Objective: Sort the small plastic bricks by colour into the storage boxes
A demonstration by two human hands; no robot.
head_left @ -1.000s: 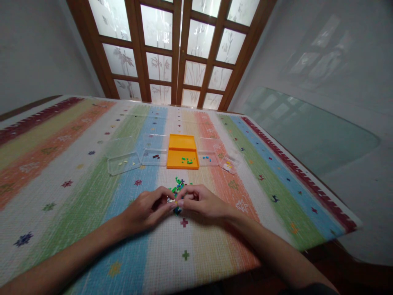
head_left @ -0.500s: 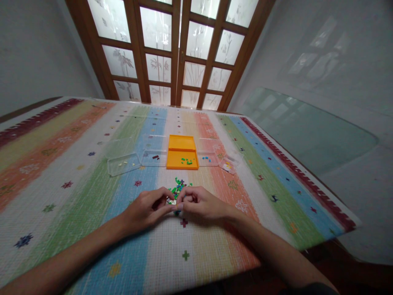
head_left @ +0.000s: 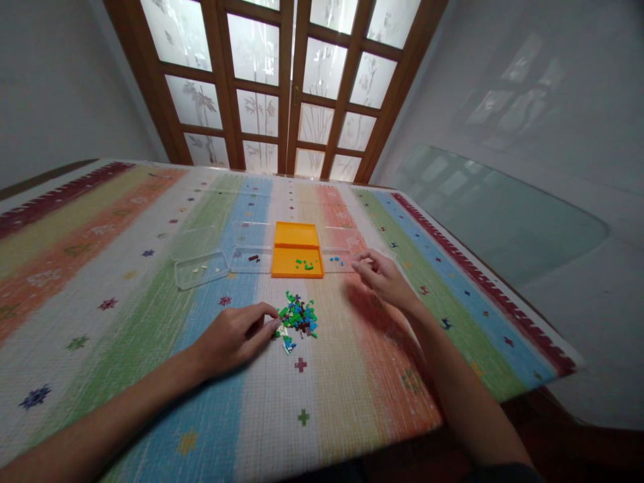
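My left hand (head_left: pixel 234 342) rests on the cloth at the left edge of a pile of small toy bricks (head_left: pixel 300 316), which are green, blue, brown and white. Its thumb and index finger are slightly apart, their tips by the pile, with nothing visible between them. My right hand (head_left: pixel 381 276) is raised over the clear box at the far right and covers most of it. The fingers of that hand are pinched together; whatever they hold is too small or hidden to make out.
An open orange case (head_left: pixel 298 274) holds several green bricks. Left of it, one clear box (head_left: pixel 251 270) holds brown bricks and another clear box (head_left: pixel 201 280) holds pale ones. To its right, a clear box (head_left: pixel 338 270) has blue bricks. A striped cloth (head_left: pixel 282 409) covers the table.
My right hand has left my left hand at the pile and moved right and forward to the far-right box. The pile is now uncovered. My left hand has stayed nearly in place.
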